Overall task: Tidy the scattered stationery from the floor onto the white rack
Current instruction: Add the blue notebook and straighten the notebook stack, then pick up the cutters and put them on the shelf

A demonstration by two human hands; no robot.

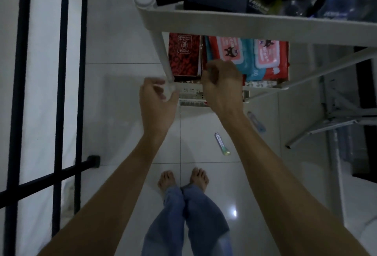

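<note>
The white rack (224, 24) stands ahead of me, with a crowded top tier and lower tiers beneath it. My left hand (158, 100) is at the rack's front-left post (163, 56), fingers curled around something white and blurred. I cannot tell whether that is a loose item or the post's joint. My right hand (221, 84) hovers over the lower tier's front rim (189, 88), its fingers curled in with nothing visible in them. On the floor tiles lie a slim green-tipped cutter or pen (222, 143) and a blue item (257, 122), both right of my right forearm.
Red and teal wipe packs (261, 58) and a red box (184, 56) fill the lower tier. A black metal frame (61, 92) against white fabric stands at the left. A folded white stand (334, 117) leans at the right. My bare feet (183, 179) are on the tiles below.
</note>
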